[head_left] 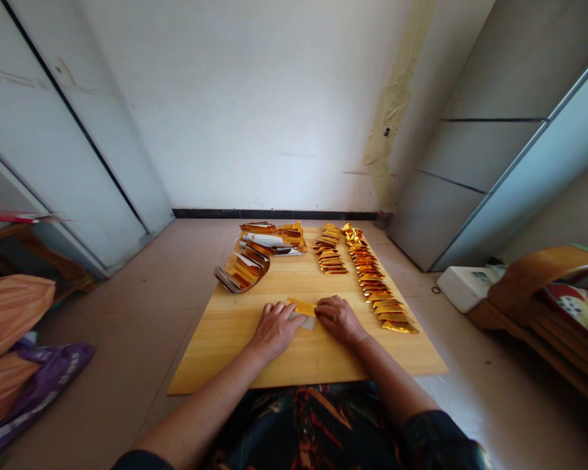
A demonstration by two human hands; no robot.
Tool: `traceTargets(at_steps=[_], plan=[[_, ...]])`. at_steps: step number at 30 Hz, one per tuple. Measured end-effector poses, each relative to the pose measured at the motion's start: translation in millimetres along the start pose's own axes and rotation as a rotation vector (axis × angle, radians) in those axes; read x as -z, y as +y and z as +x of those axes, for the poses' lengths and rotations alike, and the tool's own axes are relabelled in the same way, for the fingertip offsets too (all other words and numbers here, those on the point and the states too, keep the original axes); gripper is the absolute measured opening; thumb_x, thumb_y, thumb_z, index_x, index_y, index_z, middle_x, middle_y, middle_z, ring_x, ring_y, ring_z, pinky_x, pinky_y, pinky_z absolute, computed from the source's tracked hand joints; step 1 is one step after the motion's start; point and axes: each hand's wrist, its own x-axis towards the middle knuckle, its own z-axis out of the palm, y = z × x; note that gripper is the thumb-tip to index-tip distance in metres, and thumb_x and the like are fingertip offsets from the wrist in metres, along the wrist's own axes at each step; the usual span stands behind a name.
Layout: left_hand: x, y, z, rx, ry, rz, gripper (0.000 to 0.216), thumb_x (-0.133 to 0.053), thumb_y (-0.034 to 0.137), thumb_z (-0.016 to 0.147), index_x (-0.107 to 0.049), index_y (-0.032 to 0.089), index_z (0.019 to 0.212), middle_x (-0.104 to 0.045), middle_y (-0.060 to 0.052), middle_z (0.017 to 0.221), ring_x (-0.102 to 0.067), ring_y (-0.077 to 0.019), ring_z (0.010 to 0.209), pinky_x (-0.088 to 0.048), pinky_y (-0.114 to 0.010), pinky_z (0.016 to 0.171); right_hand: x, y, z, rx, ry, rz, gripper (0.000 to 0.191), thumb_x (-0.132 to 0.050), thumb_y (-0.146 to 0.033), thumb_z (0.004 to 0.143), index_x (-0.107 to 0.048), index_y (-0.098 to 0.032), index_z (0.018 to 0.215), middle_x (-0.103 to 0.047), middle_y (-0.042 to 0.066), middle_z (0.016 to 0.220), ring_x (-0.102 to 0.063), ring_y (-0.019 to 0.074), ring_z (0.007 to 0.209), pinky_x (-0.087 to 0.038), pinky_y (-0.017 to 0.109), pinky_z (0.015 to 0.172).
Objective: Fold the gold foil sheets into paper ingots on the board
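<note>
Patterned clothing (313,424) sat nearest; left hand (274,329) and right hand (340,318), fingers nearly closed, held opposite ends of gold-grey paper (302,306).

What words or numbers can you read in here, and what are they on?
None that I can read.
Purple bag: pale marks like letters, too blurred to read.
White box: a small dark patch, maybe a label, too small to read.
Gold paper: no writing I can make out.
</note>
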Motion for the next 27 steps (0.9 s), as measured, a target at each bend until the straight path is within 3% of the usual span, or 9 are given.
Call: traceTargets(at_steps=[6,13,22,27], plan=[[0,0,1,0.022,-0.022,-0.027,0.034,-0.050,0.020,0.088,-0.061,0.041,0.112,-0.055,-0.003,0.124,-0.050,-0.0226,0.101,-0.037,-0.037,0.081,9,-7,4,-0.036,-0.062,-0.074,0.020,-0.049,-0.023,0.092,-0.067,-0.022,0.102,-0.067,0.005,0.097,-0.054,0.0158,0.090,-0.038,0.027,0.079],[-7,-2,0,0.044,0.005,-0.071,0.028,-0.050,0.024,0.089,-0.064,0.037,0.109,-0.044,-0.003,0.134,-0.048,-0.0220,0.103,-0.038,-0.037,0.086,5,-11,11,-0.067,-0.087,-0.217,0.024,-0.045,-0.030,0.095,-0.066,-0.024,0.105,-0.065,0.005,0.090,-0.053,0.0153,0.086,-0.034,0.026,0.074],[-4,-1,1,0.033,-0.003,-0.069,0.025,-0.051,0.028,0.089,-0.063,0.035,0.110,-0.053,-0.004,0.104,-0.045,-0.0200,0.097,-0.039,-0.034,0.085,-10,-6,16,-0.174,-0.029,-0.178,0.018,-0.053,-0.025,0.090,-0.070,-0.022,0.089,-0.063,0.004,0.081,-0.053,0.0146,0.080,-0.035,0.024,0.071],[-6,-4,2,-0.006,0.006,-0.078,0.026,-0.051,0.025,0.089,-0.064,0.034,0.109,-0.054,-0.005,0.113,-0.046,-0.0211,0.104,-0.040,-0.036,0.089,-15,-7,18,-0.221,-0.001,-0.191,0.016,-0.054,-0.019,0.086,-0.069,-0.019,0.079,-0.062,0.004,0.075,-0.053,0.0153,0.075,-0.035,0.025,0.069]])
